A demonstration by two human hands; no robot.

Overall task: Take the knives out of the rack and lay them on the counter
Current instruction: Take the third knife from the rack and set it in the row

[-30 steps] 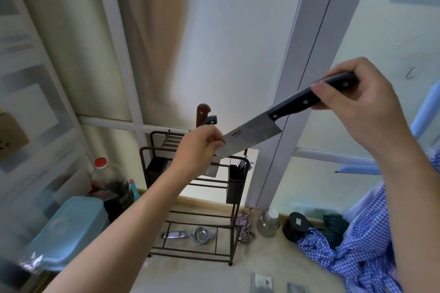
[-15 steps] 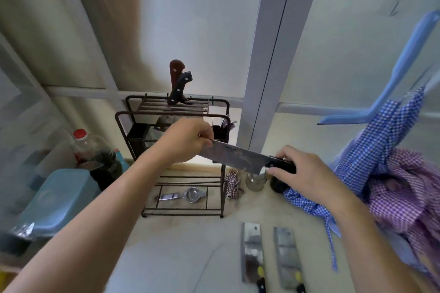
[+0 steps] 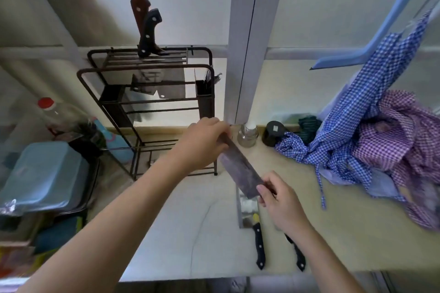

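Clearly the cleaver (image 3: 240, 172) is being carried two-handed because it is broad and sharp; the right hand (image 3: 283, 207) is wrapped shut round its handle, which the fingers hide, while the left hand (image 3: 204, 144) pinches the far end of the blade, probably along the blunt spine, to steady it and keep skin off the edge; the blade slopes down toward the person, above the counter (image 3: 181, 221) and not yet resting on it; two knives (image 3: 258, 245) already lie there side by side, handles toward the person, and this one hangs partly over them, so I judge it is meant to join that row; the rack (image 3: 147, 74) stands behind, upright, with two handles (image 3: 146, 31) poking out of its top slots, so that pair has yet to be drawn.
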